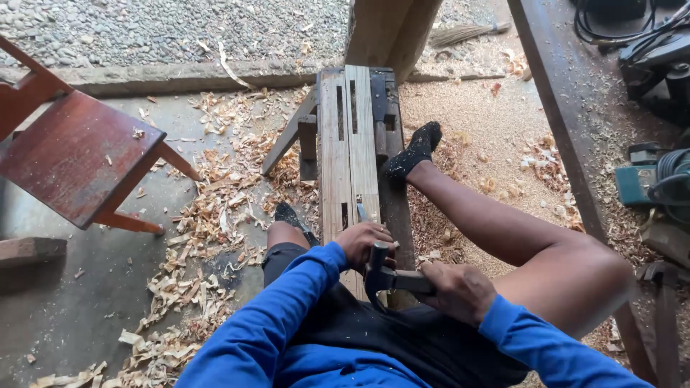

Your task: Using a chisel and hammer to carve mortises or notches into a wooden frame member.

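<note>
I sit astride a low wooden bench (350, 129) made of pale planks with long slots cut through them. My left hand (365, 241) is wrapped around a chisel (361, 211) whose blade stands on the plank near a slot. My right hand (460, 289) grips the handle of a dark claw hammer (379, 273), its head resting right beside my left hand above the chisel's top. Both arms wear blue sleeves. My right leg stretches along the bench, its black-socked foot (415, 149) against the bench's side.
A red-brown wooden chair (75, 154) stands at the left. Wood shavings (215, 215) and sawdust cover the floor. A long dark beam (568, 122) runs down the right, with power tools (658, 179) and cables beyond it. A broom (467, 32) lies at the top.
</note>
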